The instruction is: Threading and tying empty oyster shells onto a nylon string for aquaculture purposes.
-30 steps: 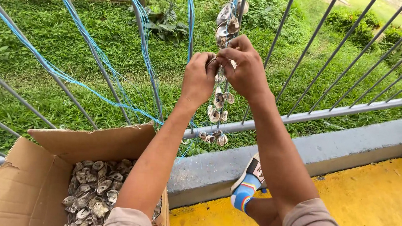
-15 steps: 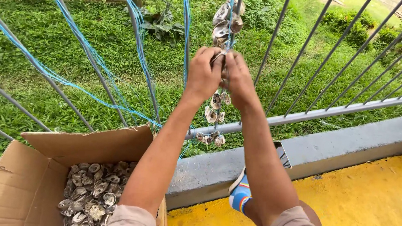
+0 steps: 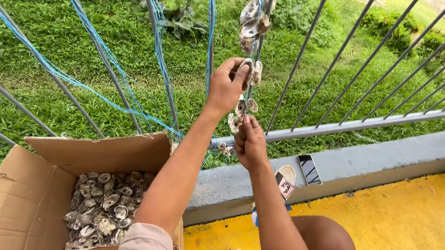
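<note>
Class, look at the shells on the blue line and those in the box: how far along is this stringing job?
Done: shells hang on the line above the left hand. In hand: its fingers pinch a shell on the line, while the right hand grips lower down. Left: the cardboard box holds many loose shells.

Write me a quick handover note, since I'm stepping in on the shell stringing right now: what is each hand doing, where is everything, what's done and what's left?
Left hand: raised, grip pinched on a shell on the blue hanging line.
Right hand: lower down, fingers closed at the same strand, just under a small cluster of shells.
Things: more strung shells hang above the left hand, against the metal railing. Loose shells fill the open cardboard box at the left. A phone lies on the concrete ledge.
Done: several shells are on the line.
Left: many shells remain in the box.
</note>
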